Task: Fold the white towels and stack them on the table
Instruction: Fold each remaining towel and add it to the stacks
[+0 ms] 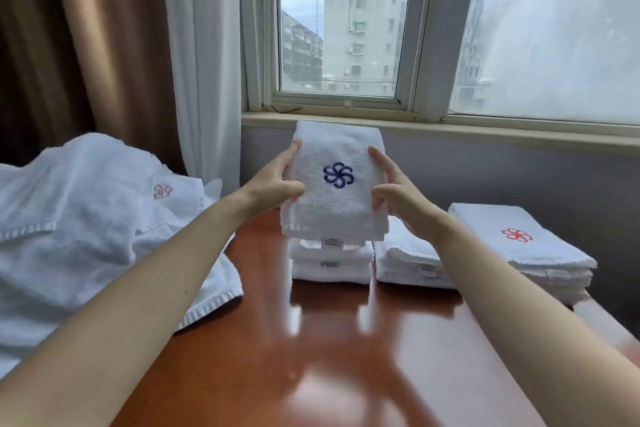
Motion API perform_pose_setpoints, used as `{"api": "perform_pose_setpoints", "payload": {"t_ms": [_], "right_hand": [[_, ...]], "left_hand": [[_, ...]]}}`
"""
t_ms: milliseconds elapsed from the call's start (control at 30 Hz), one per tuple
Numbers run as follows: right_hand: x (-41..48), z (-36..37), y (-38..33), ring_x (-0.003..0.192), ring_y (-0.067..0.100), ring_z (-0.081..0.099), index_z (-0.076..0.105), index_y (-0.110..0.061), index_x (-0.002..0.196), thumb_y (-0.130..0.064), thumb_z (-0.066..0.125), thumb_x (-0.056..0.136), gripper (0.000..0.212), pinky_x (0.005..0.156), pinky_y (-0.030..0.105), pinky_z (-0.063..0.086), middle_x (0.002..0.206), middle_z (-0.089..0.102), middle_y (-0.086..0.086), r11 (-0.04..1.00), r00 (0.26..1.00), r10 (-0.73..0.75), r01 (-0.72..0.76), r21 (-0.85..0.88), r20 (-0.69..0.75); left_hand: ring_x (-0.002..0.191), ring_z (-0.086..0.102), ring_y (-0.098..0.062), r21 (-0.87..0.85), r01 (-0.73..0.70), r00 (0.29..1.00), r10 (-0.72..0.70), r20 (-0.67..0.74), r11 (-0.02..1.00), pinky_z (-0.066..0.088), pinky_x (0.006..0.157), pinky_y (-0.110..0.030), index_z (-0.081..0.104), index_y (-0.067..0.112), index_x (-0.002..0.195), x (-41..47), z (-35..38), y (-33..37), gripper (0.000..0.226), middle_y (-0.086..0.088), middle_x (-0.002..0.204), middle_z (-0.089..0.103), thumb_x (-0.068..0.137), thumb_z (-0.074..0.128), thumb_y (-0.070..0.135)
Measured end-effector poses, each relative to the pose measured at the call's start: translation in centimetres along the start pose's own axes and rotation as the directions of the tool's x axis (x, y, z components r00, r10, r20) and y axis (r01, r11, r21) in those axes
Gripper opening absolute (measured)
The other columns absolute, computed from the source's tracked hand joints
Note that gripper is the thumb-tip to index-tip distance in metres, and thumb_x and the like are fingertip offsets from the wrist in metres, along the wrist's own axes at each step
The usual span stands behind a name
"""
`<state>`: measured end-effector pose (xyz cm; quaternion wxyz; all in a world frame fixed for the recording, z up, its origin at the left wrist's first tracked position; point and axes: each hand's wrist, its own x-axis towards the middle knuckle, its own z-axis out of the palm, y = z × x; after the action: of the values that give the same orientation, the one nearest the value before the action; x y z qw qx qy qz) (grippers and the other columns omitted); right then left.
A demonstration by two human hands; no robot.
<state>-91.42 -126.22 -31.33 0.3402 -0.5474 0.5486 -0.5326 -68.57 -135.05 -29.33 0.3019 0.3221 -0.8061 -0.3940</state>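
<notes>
1. Left hand (273,187) and right hand (401,198) grip a folded towel (334,184) by its sides, fingers (291,154) curled round the edges to hold it square.
2. It hangs just above the stack (330,262) on the table (311,357), seemingly ready for placing.

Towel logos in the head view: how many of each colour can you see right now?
Blue: 1, the blue logo on the folded towel
Red: 2, the bright red logo on the right stack and the faint red logo on the unfolded pile
Total: 3
</notes>
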Motion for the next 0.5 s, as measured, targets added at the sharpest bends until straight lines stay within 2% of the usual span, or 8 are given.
{"api": "perform_pose_setpoints", "payload": {"t_ms": [100,167,200,233,300,367,433,500], "right_hand": [[2.7,-0.3,1.5,0.100,0.015,0.060,0.031,-0.043,0.148,0.012,0.041,0.077,0.090,0.083,0.032,0.055,0.139,0.047,-0.007,0.998,0.998,0.060,-0.060,-0.005,-0.017],[4.0,-0.2,2.8,0.107,0.017,0.059,0.030,-0.043,0.149,0.010,0.041,0.076,0.091,0.091,0.038,0.054,0.137,0.048,-0.008,0.995,0.994,0.103,-0.103,-0.006,-0.025],[4.6,-0.2,3.4,0.105,0.017,0.059,0.030,-0.042,0.149,0.008,0.042,0.075,0.090,0.088,0.037,0.054,0.135,0.049,-0.007,0.992,0.991,0.127,-0.127,-0.009,-0.031],[4.9,0.0,4.0,0.099,0.017,0.059,0.031,-0.042,0.150,0.005,0.043,0.073,0.090,0.081,0.035,0.052,0.130,0.051,-0.007,0.988,0.987,0.154,-0.154,-0.022,-0.037],[5.5,0.5,5.1,0.078,0.015,0.054,0.030,-0.040,0.151,-0.005,0.046,0.066,0.094,0.061,0.024,0.044,0.113,0.054,-0.005,0.972,0.975,0.217,-0.221,-0.082,-0.046],[6.2,1.0,6.4,0.064,0.016,0.046,0.030,-0.038,0.151,-0.005,0.044,0.068,0.091,0.044,0.021,0.032,0.111,0.054,0.004,0.946,0.957,0.283,-0.289,-0.144,-0.062],[7.0,1.3,7.5,0.054,0.017,0.043,0.030,-0.037,0.152,-0.002,0.041,0.073,0.086,0.040,0.020,0.026,0.120,0.055,0.016,0.923,0.938,0.337,-0.346,-0.169,-0.076],[7.7,1.2,7.9,0.041,0.015,0.039,0.028,-0.036,0.152,-0.003,0.039,0.075,0.085,0.038,0.018,0.025,0.107,0.056,0.019,0.896,0.920,0.385,-0.391,-0.210,-0.070]], "left_hand": [[0.140,0.037,-0.015,-0.006,0.036,0.999,-0.036,-0.001,0.999,0.036,0.116,-0.042,0.012,0.028,0.158,2.8,0.3,-1.8,0.103,0.005,0.157,0.030,0.065,0.053,0.015],[0.119,0.052,-0.014,-0.016,0.073,0.997,-0.074,-0.014,0.997,0.046,0.107,-0.041,0.014,0.025,0.158,4.3,0.7,-3.1,0.103,0.001,0.132,0.048,0.063,0.053,0.015],[0.111,0.055,-0.015,-0.029,0.092,0.995,-0.092,-0.021,0.995,0.049,0.104,-0.041,0.015,0.024,0.158,4.9,1.0,-3.9,0.102,0.001,0.124,0.050,0.063,0.052,0.014],[0.113,0.056,-0.015,-0.043,0.109,0.993,-0.111,-0.027,0.993,0.049,0.103,-0.040,0.016,0.022,0.158,5.4,1.5,-4.7,0.100,0.000,0.128,0.050,0.066,0.053,0.012],[0.128,0.050,-0.014,-0.049,0.142,0.989,-0.144,-0.034,0.989,0.044,0.106,-0.030,0.017,0.017,0.158,6.1,2.6,-6.7,0.087,-0.001,0.150,0.040,0.079,0.053,0.002],[0.141,0.035,-0.012,-0.028,0.165,0.985,-0.166,-0.047,0.986,0.030,0.108,-0.017,0.020,0.012,0.157,6.5,3.7,-8.5,0.075,0.000,0.160,0.026,0.089,0.047,-0.004],[0.146,0.023,-0.010,-0.009,0.168,0.985,-0.168,-0.046,0.986,0.019,0.108,-0.013,0.022,0.011,0.156,7.1,4.6,-10.1,0.070,0.000,0.162,0.022,0.091,0.044,-0.003],[0.148,0.019,-0.010,0.022,0.187,0.982,-0.187,-0.025,0.982,0.014,0.111,-0.015,0.022,0.013,0.156,7.8,4.9,-11.2,0.068,0.001,0.162,0.020,0.092,0.041,0.001]]}}
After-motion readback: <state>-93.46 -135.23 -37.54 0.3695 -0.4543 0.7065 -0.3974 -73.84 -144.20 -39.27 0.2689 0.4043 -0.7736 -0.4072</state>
